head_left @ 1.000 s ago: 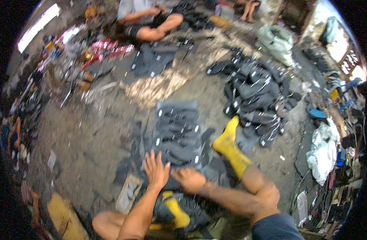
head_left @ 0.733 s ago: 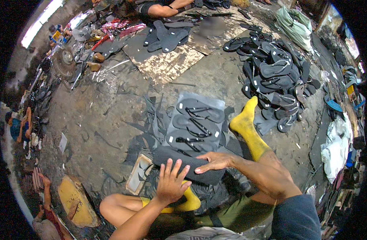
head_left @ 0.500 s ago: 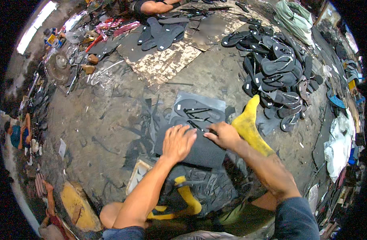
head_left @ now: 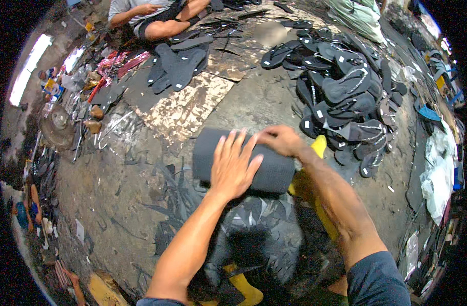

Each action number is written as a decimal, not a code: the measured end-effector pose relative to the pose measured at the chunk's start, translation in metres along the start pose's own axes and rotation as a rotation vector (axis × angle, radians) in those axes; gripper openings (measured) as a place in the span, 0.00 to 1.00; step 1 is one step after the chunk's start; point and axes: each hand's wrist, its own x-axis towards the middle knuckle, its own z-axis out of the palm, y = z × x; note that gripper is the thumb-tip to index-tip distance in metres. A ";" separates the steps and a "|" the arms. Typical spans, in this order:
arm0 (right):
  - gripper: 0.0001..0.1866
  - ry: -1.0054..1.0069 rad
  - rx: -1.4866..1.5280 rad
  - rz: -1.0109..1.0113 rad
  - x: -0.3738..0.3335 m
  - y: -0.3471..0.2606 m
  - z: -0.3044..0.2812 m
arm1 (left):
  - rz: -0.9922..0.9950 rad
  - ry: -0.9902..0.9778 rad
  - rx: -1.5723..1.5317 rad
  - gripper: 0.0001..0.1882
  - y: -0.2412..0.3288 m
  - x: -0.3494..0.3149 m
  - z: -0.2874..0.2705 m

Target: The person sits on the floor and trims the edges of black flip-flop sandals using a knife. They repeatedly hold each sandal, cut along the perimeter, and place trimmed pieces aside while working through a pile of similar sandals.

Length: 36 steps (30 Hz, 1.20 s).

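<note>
A dark grey, ribbed rubber sheet (head_left: 205,153) arches up in front of me, its far side out of sight. My left hand (head_left: 233,166) lies flat on it with the fingers spread. At its far right edge my right hand (head_left: 282,140) has its fingers curled together; what they grip is hidden. Partly behind my right forearm is a yellow, foot-shaped thing (head_left: 319,148). Another bent yellow piece (head_left: 243,288) shows low down between my arms.
Black flip-flops (head_left: 345,84) form a heap at the right. Dark sole-shaped pieces (head_left: 177,64) lie far left beside a worn, patchy board (head_left: 190,104). A person (head_left: 164,23) sits at the back. Rubber scraps (head_left: 175,204) litter the floor, and a white plastic bag (head_left: 437,173) lies far right.
The sheet, flat before with a strapped flip-flop visible behind it, now arches up and the flip-flop is out of sight. Both hands have moved farther away. The view has shifted, showing more of the seated person.
</note>
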 end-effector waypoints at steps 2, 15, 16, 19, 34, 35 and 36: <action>0.23 0.581 0.192 0.106 -0.004 -0.005 -0.011 | 0.008 0.031 0.003 0.26 -0.022 0.034 0.032; 0.33 0.236 1.772 0.850 -0.193 -0.097 0.167 | -0.473 -0.025 -0.155 0.23 0.052 -0.180 -0.133; 0.36 0.049 1.612 0.769 -0.190 -0.109 0.167 | -0.597 0.216 -0.443 0.26 0.043 -0.195 -0.147; 0.24 0.357 1.368 0.394 -0.193 -0.154 0.151 | -0.882 0.907 -1.531 0.27 0.035 -0.229 -0.188; 0.34 1.017 0.590 0.035 -0.450 -0.083 -0.083 | -1.035 0.043 -1.783 0.21 0.141 -0.235 -0.093; 0.37 1.071 0.787 0.044 -0.476 -0.066 -0.080 | -0.893 0.063 -1.829 0.18 0.146 -0.232 -0.089; 0.32 1.250 0.724 0.214 -0.508 -0.049 -0.068 | -0.939 0.083 -1.834 0.18 0.152 -0.229 -0.083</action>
